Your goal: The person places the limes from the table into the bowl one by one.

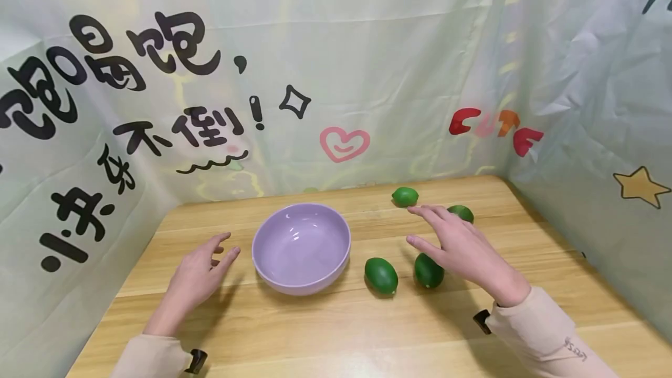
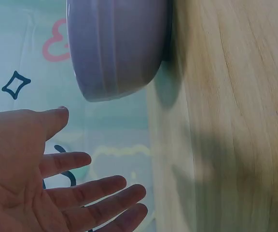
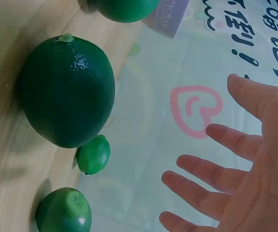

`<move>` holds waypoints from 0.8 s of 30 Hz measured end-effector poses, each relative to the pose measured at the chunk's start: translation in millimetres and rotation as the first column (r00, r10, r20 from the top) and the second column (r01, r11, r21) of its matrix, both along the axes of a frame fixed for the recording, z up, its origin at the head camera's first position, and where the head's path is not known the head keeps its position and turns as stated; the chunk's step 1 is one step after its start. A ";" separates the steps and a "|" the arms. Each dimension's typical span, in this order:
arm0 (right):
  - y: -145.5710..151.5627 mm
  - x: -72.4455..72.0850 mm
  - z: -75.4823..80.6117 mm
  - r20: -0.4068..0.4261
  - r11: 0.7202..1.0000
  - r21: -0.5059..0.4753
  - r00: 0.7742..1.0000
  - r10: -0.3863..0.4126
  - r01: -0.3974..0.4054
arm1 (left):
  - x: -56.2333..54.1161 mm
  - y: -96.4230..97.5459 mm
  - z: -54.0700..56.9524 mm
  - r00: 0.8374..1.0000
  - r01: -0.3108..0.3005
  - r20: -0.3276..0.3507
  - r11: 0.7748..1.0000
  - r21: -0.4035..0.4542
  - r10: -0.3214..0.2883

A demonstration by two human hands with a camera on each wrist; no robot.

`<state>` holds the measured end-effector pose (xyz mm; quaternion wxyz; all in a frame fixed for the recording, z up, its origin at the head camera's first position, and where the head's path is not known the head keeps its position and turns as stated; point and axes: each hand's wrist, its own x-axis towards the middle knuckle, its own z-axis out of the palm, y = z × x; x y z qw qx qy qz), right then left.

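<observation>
A glossy purple bowl [image 1: 301, 249] stands upright on the wooden table; its inside shows nothing in it. To its left hovers my left hand [image 1: 196, 276], fingers spread and holding nothing; the left wrist view shows the bowl's side [image 2: 119, 48] apart from the fingertips. My right hand [image 1: 462, 247] hangs over the green limes with fingers extended and an unoccupied palm. Below it lies one lime [image 1: 429, 271], partly covered by the hand. Another lime [image 1: 381, 276] sits between bowl and hand. Farther back are a lime [image 1: 405, 196] and one partly hidden lime [image 1: 461, 213].
Printed cloth [image 1: 409, 74] with black characters, a heart and a star walls in the back and both sides of the table [image 1: 325, 337]. A dark strap piece [image 1: 196, 360] shows at the left cuff, and another [image 1: 482, 322] at the right cuff.
</observation>
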<state>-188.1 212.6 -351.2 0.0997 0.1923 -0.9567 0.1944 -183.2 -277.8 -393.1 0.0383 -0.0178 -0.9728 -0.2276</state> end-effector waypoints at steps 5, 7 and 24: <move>-1.5 1.3 -0.6 0.037 1.000 -0.026 0.999 0.014 -0.013 | -3.6 3.2 -3.6 1.000 0.017 -0.002 1.000 0.022 -0.017; -2.3 1.4 -1.0 0.042 0.999 -0.030 0.999 0.021 -0.020 | -4.6 5.0 -5.6 1.000 0.024 0.001 0.999 0.032 -0.024; -14.3 2.3 -6.9 -0.018 0.994 -0.029 0.995 0.102 -0.102 | -4.9 18.6 -17.3 0.999 0.015 0.036 0.994 0.104 -0.019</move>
